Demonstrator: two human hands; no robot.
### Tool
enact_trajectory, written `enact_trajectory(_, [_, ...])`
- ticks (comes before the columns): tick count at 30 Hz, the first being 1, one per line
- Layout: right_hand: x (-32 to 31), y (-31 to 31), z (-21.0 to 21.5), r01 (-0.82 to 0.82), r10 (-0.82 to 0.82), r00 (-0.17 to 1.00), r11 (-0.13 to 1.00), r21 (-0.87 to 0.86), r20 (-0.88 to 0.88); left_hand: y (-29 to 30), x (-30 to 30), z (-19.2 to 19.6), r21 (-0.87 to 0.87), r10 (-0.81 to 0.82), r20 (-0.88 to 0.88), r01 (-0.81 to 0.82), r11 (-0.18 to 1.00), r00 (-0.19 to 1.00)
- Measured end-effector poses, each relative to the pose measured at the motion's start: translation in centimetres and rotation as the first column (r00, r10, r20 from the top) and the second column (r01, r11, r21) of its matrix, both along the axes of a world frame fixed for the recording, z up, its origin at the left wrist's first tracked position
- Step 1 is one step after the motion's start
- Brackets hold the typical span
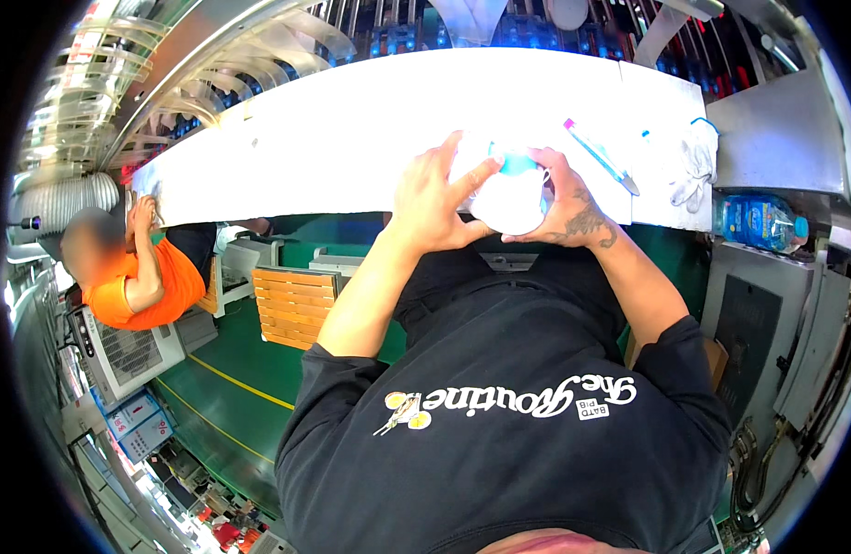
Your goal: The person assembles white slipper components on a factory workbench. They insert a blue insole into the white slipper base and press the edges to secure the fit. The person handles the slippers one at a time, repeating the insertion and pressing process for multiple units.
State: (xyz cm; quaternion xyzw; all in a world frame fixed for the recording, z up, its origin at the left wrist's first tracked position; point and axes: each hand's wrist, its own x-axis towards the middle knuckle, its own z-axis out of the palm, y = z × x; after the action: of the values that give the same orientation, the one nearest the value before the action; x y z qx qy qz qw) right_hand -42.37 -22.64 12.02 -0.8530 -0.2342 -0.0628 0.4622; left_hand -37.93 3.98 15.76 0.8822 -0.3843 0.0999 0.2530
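Over the near edge of the brightly lit white table, my two hands hold a white rounded object (510, 205) with a light blue patch on its far side. My left hand (434, 198) grips it from the left, thumb below and fingers curved along its side. My right hand (571, 205) closes round the right side, with the fingers reaching over the top. Glare washes out the object's outline, so its exact kind cannot be made out. A slim blue-and-white tool with a pink end (599, 155) lies on the table just beyond my right hand.
The white table (370, 120) runs off to the left, with machinery (407, 32) along its far side. A crumpled white glove (695, 166) and a blue-labelled bottle (762, 223) are at the right. A person in orange (148, 277) sits far left, past a wooden-slatted stool (294, 307).
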Motion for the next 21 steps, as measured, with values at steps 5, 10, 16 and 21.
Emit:
enact_trajectory(5, [-1.3,1.0,-1.1,-0.026,0.025,0.998,1.0,0.017,0.055,-1.1,-1.8,0.0,-0.027,0.074,0.062,-0.072,0.997,0.995])
enact_trajectory(10, [-1.7,1.2,-1.0,-0.104,0.103,0.995,0.992,0.066,0.011,-0.4,-1.7,-1.5,-0.154,0.057,0.118,-0.039,0.987,0.991])
enact_trajectory(16, [-0.8,2.0,-0.4,-0.139,0.339,0.808,0.905,0.403,-0.481,0.7,-1.7,-2.4,-0.291,0.066,0.12,-0.028,0.956,0.991])
enact_trajectory(21, [0.5,2.6,0.8,-0.204,0.506,0.67,0.829,0.521,-0.543,1.2,-1.5,-2.7,-0.349,0.066,0.112,-0.023,0.937,0.991])
